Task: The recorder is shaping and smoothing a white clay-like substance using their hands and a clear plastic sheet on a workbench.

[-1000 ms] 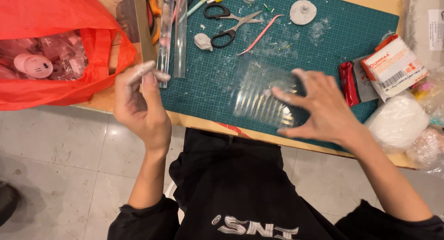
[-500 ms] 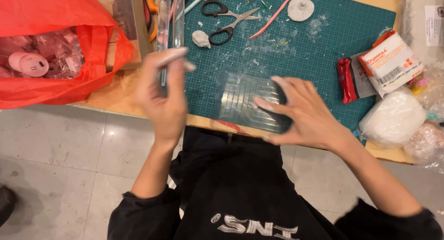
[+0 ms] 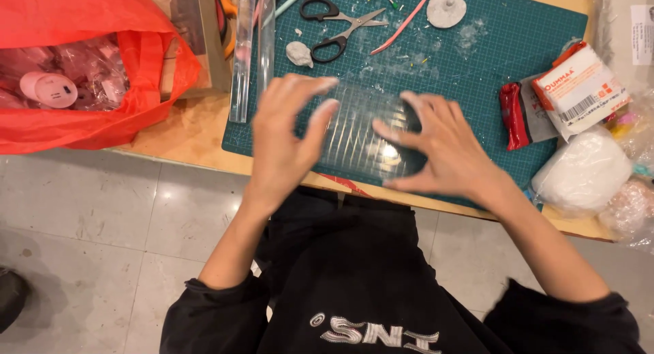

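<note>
A clear ribbed plastic sheet lies on the green cutting mat near the table's front edge. My left hand covers the sheet's left edge, fingers spread and touching it. My right hand rests on the sheet's right side, fingertips pressing it flat. Neither hand grips anything. Both forearms come out of black sleeves at the bottom.
Black-handled scissors, a pink strip and grey clay lumps lie at the mat's back. A clear acrylic bar runs along its left edge. A red plastic bag sits left. A red packet, a white-orange box and white clay sit right.
My left hand has come in from beyond the mat's left side onto the ribbed sheet. My right hand stayed on the sheet, shifting slightly.
</note>
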